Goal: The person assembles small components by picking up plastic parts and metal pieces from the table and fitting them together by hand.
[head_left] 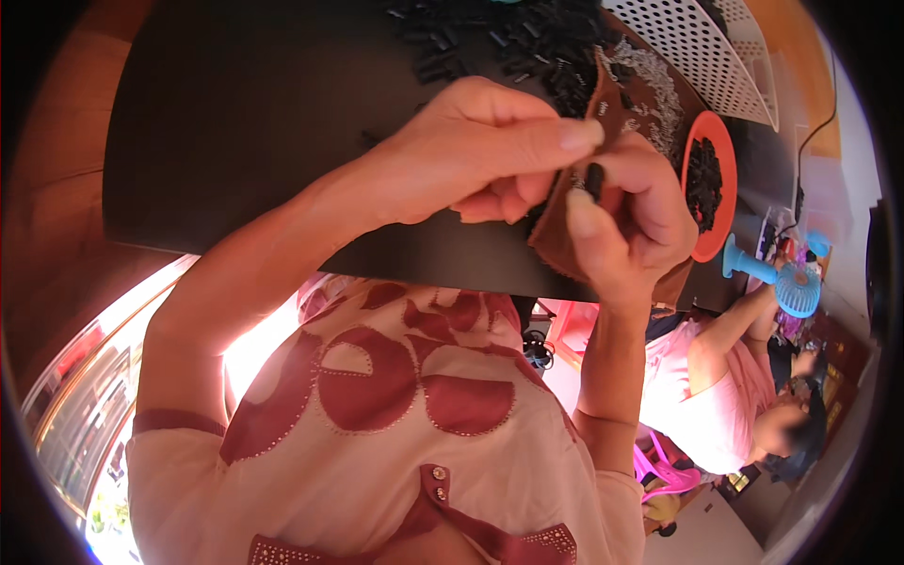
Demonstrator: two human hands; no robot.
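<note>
My right hand (645,212) pinches a small black cylinder-shaped piece (593,179) between thumb and fingers. Close beside it, my left hand (508,151) has its thumb and forefinger pressed together; whatever they grip is too small to make out. Both hands are raised over the table's near edge. Under them lies a brown cloth (565,235), with a heap of tiny silvery metal parts (654,89) on its far part. Many black tube-like pieces (527,38) are strewn over the far side of the dark table (235,113).
Right of my right hand, an orange-red bowl (723,212) holds small black pieces. A white perforated basket (697,47) stands at the far right. Beyond the bowl is a light-blue handheld fan (796,287). Another person in pink (706,395) sits at the right.
</note>
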